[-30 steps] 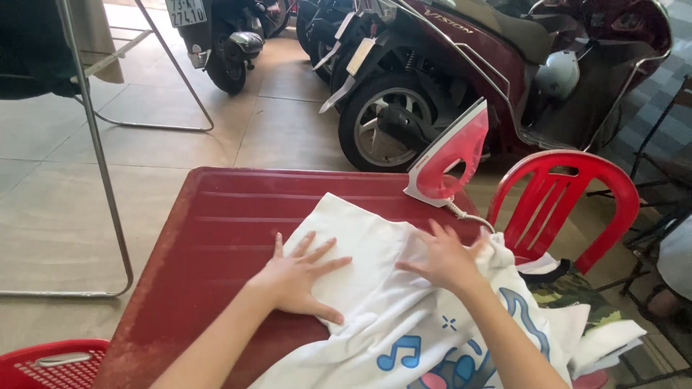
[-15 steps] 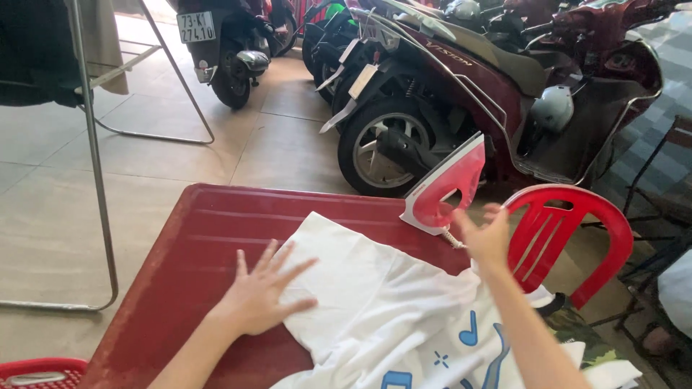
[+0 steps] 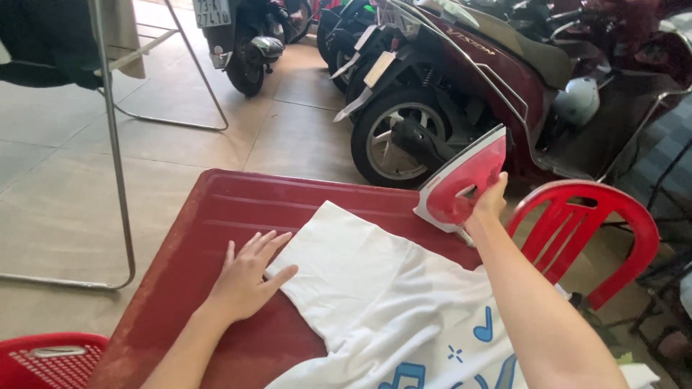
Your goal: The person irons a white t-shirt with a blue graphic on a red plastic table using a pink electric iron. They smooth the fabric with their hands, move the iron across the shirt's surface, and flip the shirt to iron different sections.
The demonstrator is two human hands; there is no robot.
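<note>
A white shirt with blue music-note prints lies spread on a dark red table. My left hand rests flat with fingers apart, partly on the table and touching the shirt's left edge. My right hand grips the handle of a red and white clothes iron, which stands upright on its heel at the table's far right corner, just beyond the shirt.
A red plastic chair stands right of the table. Several parked scooters fill the tiled floor beyond. A metal rack with hanging clothes stands at left. A red basket sits at bottom left.
My right hand left the shirt, reached to the far right corner and closed on the iron's handle. My left hand slid left to the shirt's edge.
</note>
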